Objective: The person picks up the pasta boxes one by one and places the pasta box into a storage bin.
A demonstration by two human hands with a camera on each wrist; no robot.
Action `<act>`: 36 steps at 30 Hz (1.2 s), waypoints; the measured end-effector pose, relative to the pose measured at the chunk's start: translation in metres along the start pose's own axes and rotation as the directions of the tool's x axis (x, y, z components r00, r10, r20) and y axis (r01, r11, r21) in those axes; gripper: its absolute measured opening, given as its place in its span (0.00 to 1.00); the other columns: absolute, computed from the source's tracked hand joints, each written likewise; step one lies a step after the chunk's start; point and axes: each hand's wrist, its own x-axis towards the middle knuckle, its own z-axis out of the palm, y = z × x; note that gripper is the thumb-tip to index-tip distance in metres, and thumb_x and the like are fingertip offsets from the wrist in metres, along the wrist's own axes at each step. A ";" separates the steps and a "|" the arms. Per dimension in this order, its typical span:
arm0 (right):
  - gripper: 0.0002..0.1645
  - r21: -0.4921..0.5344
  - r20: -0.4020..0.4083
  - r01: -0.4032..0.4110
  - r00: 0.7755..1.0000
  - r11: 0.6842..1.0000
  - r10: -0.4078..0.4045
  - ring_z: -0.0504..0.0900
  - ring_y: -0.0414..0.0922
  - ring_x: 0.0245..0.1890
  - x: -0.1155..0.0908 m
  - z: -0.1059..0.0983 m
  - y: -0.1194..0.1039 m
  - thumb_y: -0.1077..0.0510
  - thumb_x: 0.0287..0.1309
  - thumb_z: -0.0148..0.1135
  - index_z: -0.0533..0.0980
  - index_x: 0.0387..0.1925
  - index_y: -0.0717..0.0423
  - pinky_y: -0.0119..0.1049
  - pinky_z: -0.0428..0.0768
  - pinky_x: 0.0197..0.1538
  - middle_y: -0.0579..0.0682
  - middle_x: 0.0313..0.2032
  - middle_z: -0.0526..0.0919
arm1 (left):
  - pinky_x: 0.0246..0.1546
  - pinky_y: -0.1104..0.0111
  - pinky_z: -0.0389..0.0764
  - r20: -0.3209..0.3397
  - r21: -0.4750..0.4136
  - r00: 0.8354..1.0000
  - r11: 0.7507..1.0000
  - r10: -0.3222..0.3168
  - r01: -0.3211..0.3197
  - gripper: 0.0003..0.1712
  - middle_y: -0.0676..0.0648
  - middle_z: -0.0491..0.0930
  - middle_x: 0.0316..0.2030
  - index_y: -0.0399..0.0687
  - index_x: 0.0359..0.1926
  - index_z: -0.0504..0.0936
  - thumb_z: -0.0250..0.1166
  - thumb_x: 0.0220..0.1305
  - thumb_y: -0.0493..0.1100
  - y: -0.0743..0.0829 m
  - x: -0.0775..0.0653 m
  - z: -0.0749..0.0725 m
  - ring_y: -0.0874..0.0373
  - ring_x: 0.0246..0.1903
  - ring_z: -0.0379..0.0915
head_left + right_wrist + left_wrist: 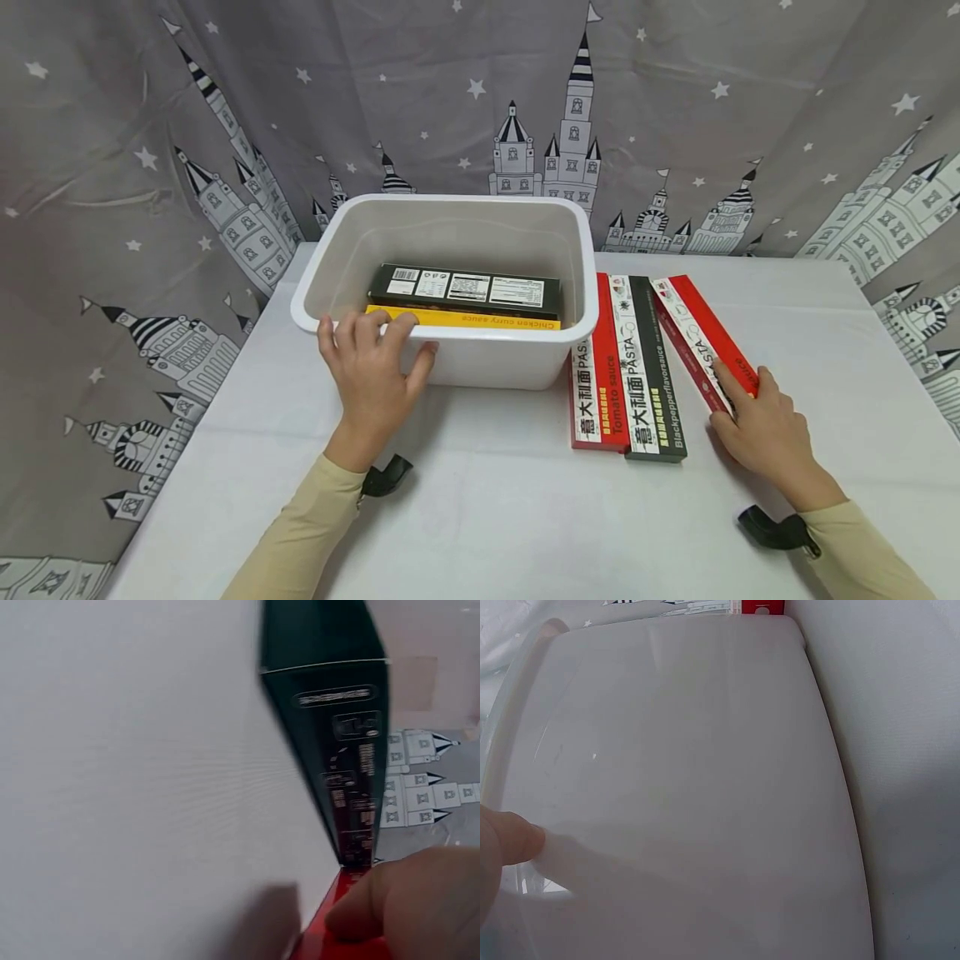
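The left hand [372,371] hooks its fingers over the near rim of the white bin [502,360], with the thumb outside, probably to hold it steady. The right hand [772,433] has its grip closed on the near end of the slanted red box [696,337], lying on the tabletop [510,500]; thumb and fingers take opposite sides, perhaps because its narrow width suits a pinch

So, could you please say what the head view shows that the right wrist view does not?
Only the head view: the white bin, left hand and yellow box. Only the right wrist view: the printed long side of the black-pepper box. Both: that box, the right hand, the held red box, the castle-print curtain.
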 end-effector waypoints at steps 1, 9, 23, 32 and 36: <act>0.43 -0.002 -0.004 -0.003 1.000 1.000 0.003 0.71 0.80 0.46 0.000 0.001 0.000 0.55 0.59 0.53 0.58 0.76 0.56 0.70 0.74 0.38 0.83 0.62 0.57 | 0.65 0.33 0.52 0.000 -0.001 1.000 1.000 -0.001 0.001 0.17 0.37 0.72 0.39 0.46 0.45 0.79 0.67 0.59 0.49 0.000 0.000 0.000 0.36 0.52 0.65; 0.45 -0.013 -0.047 -0.006 0.999 1.000 0.005 0.69 0.80 0.46 -0.001 0.006 -0.001 0.49 0.62 0.60 0.57 0.76 0.55 0.70 0.72 0.41 0.83 0.62 0.58 | 0.66 0.34 0.52 0.005 0.003 1.000 1.000 0.001 -0.001 0.16 0.37 0.72 0.39 0.45 0.46 0.78 0.67 0.59 0.47 0.000 0.001 0.000 0.36 0.53 0.65; 0.43 0.002 -0.074 0.007 0.997 1.000 -0.007 0.69 0.80 0.46 -0.001 0.006 0.000 0.53 0.62 0.62 0.60 0.75 0.56 0.69 0.71 0.39 0.84 0.54 0.63 | 0.67 0.34 0.51 0.009 -0.007 1.000 1.000 -0.008 0.008 0.16 0.37 0.72 0.39 0.46 0.46 0.79 0.67 0.60 0.48 0.001 0.002 0.000 0.36 0.53 0.65; 0.44 0.025 -0.065 0.017 0.998 1.000 -0.015 0.69 0.79 0.47 0.001 -0.003 0.000 0.53 0.62 0.62 0.58 0.77 0.56 0.68 0.72 0.38 0.84 0.54 0.64 | 0.65 0.34 0.52 -0.001 0.006 1.000 1.000 -0.002 0.002 0.16 0.38 0.72 0.39 0.46 0.45 0.78 0.66 0.59 0.48 0.001 0.001 0.000 0.36 0.52 0.65; 0.44 0.035 -0.070 0.028 0.997 0.999 -0.026 0.68 0.80 0.48 0.006 -0.012 0.000 0.53 0.63 0.61 0.57 0.77 0.55 0.69 0.71 0.38 0.85 0.55 0.64 | 0.65 0.34 0.53 -0.008 0.008 1.000 1.000 0.001 -0.001 0.16 0.37 0.72 0.39 0.45 0.45 0.78 0.66 0.59 0.48 0.001 0.001 0.000 0.36 0.52 0.65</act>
